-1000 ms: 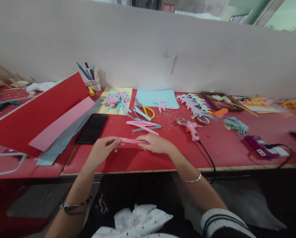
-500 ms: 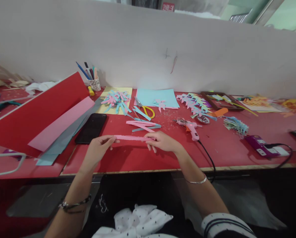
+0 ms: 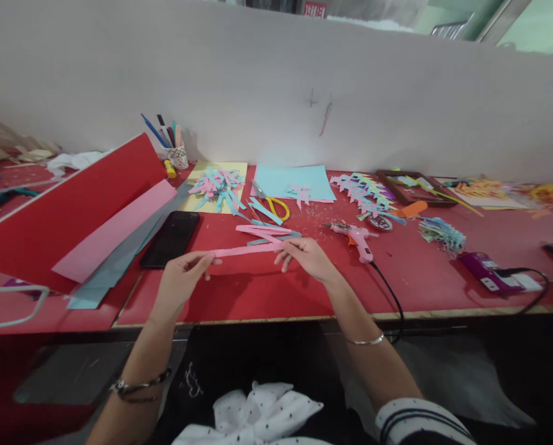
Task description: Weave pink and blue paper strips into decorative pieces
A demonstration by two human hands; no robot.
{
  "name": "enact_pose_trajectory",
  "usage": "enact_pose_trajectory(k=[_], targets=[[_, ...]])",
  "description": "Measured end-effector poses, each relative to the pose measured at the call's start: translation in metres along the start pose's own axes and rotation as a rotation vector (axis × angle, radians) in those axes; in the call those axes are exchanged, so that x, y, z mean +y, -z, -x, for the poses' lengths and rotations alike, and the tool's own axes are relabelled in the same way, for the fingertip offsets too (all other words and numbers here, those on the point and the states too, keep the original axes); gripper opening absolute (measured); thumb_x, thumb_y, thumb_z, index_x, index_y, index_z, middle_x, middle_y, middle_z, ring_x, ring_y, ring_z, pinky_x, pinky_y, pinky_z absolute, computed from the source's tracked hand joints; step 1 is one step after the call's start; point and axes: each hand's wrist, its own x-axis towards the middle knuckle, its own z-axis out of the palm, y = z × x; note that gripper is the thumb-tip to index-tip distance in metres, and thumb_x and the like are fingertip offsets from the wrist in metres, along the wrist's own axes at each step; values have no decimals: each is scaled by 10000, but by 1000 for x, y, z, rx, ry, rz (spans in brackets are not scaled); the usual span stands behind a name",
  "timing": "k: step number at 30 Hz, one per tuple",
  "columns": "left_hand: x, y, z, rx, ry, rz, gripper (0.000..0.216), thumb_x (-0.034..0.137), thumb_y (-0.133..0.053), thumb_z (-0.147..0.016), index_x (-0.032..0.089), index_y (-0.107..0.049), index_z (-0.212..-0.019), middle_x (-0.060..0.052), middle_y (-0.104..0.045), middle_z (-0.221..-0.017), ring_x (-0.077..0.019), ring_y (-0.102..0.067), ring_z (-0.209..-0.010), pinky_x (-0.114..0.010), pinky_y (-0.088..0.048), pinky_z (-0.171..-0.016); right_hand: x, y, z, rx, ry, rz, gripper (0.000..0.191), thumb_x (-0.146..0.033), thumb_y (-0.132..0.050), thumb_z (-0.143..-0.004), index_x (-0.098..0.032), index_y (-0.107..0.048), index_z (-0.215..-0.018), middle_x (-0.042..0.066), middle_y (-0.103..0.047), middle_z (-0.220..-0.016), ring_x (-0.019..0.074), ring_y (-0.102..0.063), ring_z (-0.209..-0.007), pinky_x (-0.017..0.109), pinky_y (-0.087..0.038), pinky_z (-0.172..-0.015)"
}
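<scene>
A pink paper strip is stretched between my two hands above the red table. My left hand pinches its left end between thumb and fingers. At the other end, my right hand pinches the strip, a little higher than the left. Just beyond it lie loose pink strips and blue strips. Yellow-handled scissors rest behind them. To the right of my right hand, a pink glue gun lies on the table with its black cord running off the front edge.
A black phone and a leaning red board with pink and blue paper stand left. Behind are a pen cup, a heap of folded strips and blue sheets. A braided paper chain and purple power strip lie right.
My right hand has risen slightly, lifting the strip's right end so that it now slants upward to the right. The strip's flat face has turned more into view. My left hand has barely moved.
</scene>
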Motion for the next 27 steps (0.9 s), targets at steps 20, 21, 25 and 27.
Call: enact_pose_trajectory(k=[20,21,25,27], targets=[[-15,7,-4,-180,-89,-127,366,460,-582,-589,182,-661,-813,-66,-691,-839,-202,-610,-787,-293,-467,-741,-18,14,23,-58,170,512,317,-328,-387,-830,-157,-564,-630,6,-595,-544,85,-530,-440,197,-394,-507],[-11,4,-3,-174,-135,-149,387,464,-559,-614,184,-652,-864,-73,-678,-917,-208,-601,-844,-299,-458,-770,-22,13,22,-144,173,543,318,-323,-391,-833,-155,-568,-629,5,-591,-544,87,-535,-464,194,-393,-521],[9,-19,5,-434,-301,-163,359,427,-476,-696,186,-633,-912,-72,-661,-966,-202,-583,-901,-293,-428,-819,-41,1,11,-393,233,667,305,-265,-404,-836,-148,-580,-616,-3,-571,-540,87,-518,-519,193,-374,-555],[15,-31,9,-543,-299,-174,309,409,-453,-723,179,-631,-827,-51,-673,-832,-180,-597,-779,-265,-447,-724,-48,-5,2,-408,250,683,281,-240,-413,-829,-147,-592,-633,-13,-553,-529,79,-494,-509,191,-363,-545]])
